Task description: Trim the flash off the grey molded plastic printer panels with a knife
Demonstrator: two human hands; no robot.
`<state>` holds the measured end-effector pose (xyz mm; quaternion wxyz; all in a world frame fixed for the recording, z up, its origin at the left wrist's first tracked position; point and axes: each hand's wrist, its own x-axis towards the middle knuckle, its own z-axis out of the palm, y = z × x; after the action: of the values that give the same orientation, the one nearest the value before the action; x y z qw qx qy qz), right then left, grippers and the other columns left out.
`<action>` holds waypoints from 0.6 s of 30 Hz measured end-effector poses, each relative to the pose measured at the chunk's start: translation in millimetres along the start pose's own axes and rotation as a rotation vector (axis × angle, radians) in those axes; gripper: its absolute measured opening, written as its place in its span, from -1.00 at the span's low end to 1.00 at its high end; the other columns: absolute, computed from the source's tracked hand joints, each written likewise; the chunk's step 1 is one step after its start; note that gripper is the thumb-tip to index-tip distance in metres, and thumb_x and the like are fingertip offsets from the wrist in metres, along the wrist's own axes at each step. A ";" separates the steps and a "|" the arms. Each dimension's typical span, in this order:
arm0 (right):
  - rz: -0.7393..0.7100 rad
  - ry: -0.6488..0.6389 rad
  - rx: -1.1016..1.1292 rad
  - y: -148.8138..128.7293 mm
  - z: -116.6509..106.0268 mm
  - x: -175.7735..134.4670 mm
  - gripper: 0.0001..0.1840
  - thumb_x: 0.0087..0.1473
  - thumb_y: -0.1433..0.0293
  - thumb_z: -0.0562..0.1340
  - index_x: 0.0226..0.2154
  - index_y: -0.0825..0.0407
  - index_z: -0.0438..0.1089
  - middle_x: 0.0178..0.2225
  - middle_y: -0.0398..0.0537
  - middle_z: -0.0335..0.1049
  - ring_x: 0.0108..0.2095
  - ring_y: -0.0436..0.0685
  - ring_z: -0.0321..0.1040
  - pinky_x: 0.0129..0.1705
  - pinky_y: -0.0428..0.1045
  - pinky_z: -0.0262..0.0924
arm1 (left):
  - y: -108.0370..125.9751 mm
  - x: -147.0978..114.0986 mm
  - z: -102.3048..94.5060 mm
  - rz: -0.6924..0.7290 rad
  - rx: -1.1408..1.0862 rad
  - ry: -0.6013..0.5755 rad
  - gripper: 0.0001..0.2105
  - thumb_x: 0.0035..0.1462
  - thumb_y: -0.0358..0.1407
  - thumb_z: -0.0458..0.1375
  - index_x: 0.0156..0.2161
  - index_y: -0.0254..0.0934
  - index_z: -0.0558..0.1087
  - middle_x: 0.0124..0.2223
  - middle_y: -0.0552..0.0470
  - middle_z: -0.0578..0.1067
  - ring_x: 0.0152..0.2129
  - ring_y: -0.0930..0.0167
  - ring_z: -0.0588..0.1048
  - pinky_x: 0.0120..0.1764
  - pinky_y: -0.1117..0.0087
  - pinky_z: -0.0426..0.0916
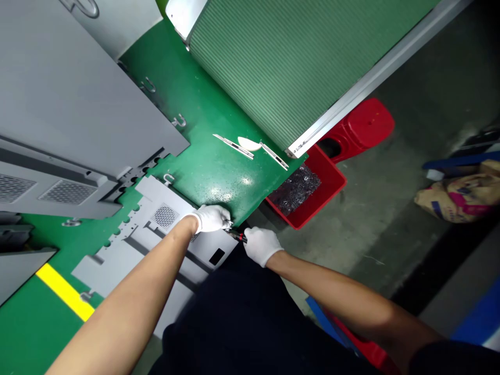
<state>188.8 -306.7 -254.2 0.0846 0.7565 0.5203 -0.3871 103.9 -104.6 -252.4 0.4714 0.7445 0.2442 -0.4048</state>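
Note:
A grey plastic panel [136, 255] with vent grilles and curved hook-shaped bits at its edges lies in front of me on the green table. My left hand [213, 217], in a white glove, is over the panel's right end, its fingers closed on a small light-grey piece at the panel's edge. From the right, my gloved right hand [261, 246] is closed round the dark handles of a pair of pliers [239, 237] with a red part. The jaws point at my left fingertips. Whether they touch the small piece is too small to tell.
Two craft knives [233, 146] and a pale curved piece [249, 144] lie on the green table [199, 104]. Stacked grey panels [78, 78] stand at left. A conveyor belt [297, 57] is at the back, a red bin [332, 182] of dark scraps below, beside a red stool [369, 125].

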 end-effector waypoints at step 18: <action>0.243 -0.016 0.337 8.7 14.0 -8.4 -0.73 0.21 0.17 0.12 -0.29 -0.05 0.46 -0.27 -0.02 0.58 -0.25 0.16 0.51 -0.32 -0.02 0.14 | 78.6 0.8 -19.7 0.408 -0.386 0.389 -0.47 0.15 -0.18 0.20 0.22 -0.22 0.32 0.04 -0.10 0.55 -0.12 0.31 0.53 0.02 0.23 0.42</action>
<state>187.9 -324.1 -260.5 0.0070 0.8140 0.3524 -0.4617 170.3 -121.2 -209.0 0.6194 0.7384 0.2476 -0.0990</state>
